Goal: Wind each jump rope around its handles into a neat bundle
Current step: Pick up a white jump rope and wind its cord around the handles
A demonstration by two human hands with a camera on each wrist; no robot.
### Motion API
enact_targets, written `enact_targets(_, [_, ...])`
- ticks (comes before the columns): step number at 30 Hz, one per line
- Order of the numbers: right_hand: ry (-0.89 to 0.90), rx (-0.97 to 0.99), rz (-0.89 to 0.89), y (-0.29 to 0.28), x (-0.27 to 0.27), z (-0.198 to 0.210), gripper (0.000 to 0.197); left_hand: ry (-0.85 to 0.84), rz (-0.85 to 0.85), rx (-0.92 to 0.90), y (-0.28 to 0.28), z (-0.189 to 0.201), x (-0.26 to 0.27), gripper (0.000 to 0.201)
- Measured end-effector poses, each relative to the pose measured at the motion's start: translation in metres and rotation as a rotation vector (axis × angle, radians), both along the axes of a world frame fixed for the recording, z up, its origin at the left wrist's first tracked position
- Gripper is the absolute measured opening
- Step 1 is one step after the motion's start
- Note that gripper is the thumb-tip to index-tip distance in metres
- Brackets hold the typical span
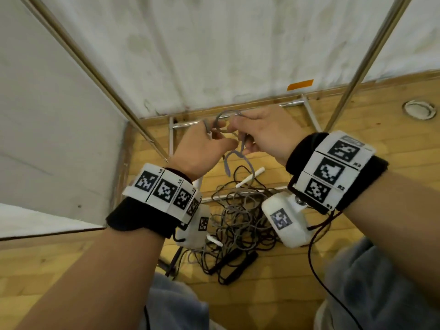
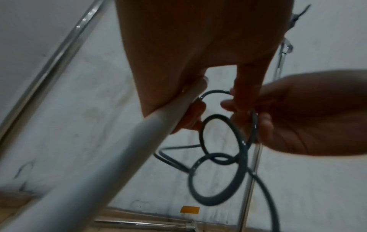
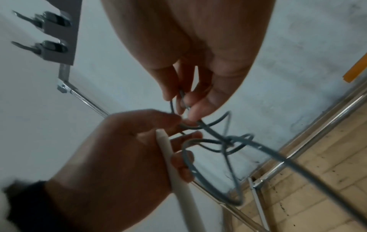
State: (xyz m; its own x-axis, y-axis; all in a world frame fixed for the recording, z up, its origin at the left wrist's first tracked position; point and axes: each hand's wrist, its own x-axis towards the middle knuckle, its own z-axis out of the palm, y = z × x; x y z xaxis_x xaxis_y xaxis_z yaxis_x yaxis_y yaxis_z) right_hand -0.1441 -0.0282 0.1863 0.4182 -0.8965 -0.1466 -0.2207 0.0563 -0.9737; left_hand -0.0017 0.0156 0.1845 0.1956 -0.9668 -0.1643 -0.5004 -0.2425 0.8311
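Untangling a grey rope [image 2: 222,157] by its white handle [image 3: 170,158]
Left hand [image 1: 202,144] is gripping the handle, which is slanting downward; right hand [image 1: 266,132] is pinching a rope loop

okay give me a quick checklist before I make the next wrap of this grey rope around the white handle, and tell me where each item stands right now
1. White handle secured in the left hand: ok, fingers curl round it.
2. Grey rope held by the right hand: ok, pinched at the fingertips.
3. Rope free of knots near the handle: not ok, several loops cross each other just below the hands.
4. Trailing rope free to feed: cannot tell, it drops into the tangled pile of ropes on the wooden floor.
5. Second white handle brought alongside the first: not ok, it lies on the pile.
6. Wraps already tight on the handle: cannot tell, the left hand covers that part.
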Motion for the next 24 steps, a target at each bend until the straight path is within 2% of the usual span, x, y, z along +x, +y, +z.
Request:
enact_targets(3, [-0.066,-0.019,-0.071,0.001,-0.002,0.011,0.026,-0.015,-0.023,-0.052,-0.001,0.003,-0.007,0.037])
enact_targets(4, [-0.092,-0.005,-0.095,0.001,-0.003,0.014,0.028,-0.016,-0.005,-0.052,-0.001,0.004,-0.008,0.035])
enact_targets(7, [-0.171,0.055,-0.166,0.000,-0.004,0.025,0.031,-0.128,-0.004,-0.056,0.002,0.003,-0.009,0.006])
enact_targets(9, [-0.255,0.104,-0.180,-0.001,-0.003,0.032,0.031,-0.175,-0.060,-0.044,0.007,0.005,-0.012,0.010])
enact_targets(11, [-0.338,0.156,-0.151,0.000,-0.002,0.039,0.030,-0.118,-0.145,-0.027,0.011,0.006,-0.016,0.011])
enact_targets(13, [-0.407,0.182,-0.115,0.000,-0.001,0.045,0.029,-0.080,-0.163,-0.052,0.014,0.009,-0.022,0.001])
enact_targets(15, [-0.437,0.154,-0.112,-0.002,-0.002,0.048,0.027,-0.070,-0.126,-0.105,0.014,0.009,-0.026,0.013])
enact_targets(16, [-0.402,0.114,-0.111,-0.003,-0.004,0.046,0.027,-0.050,-0.088,-0.125,0.013,0.009,-0.027,0.017])
enact_targets(18, [-0.191,0.020,-0.064,-0.004,-0.008,0.039,0.035,-0.004,0.025,-0.192,0.011,0.014,-0.028,0.024])
enact_targets(20, [0.067,-0.011,0.109,0.002,-0.014,0.028,0.036,0.023,0.141,-0.276,0.010,0.020,-0.025,0.030])
enact_targets(22, [0.287,-0.047,0.325,0.012,-0.019,0.018,0.029,0.055,0.229,-0.337,0.009,0.025,-0.018,0.026])
enact_targets(24, [0.543,-0.232,0.440,0.017,-0.026,0.013,0.026,0.102,0.306,-0.394,0.009,0.032,-0.010,0.022])
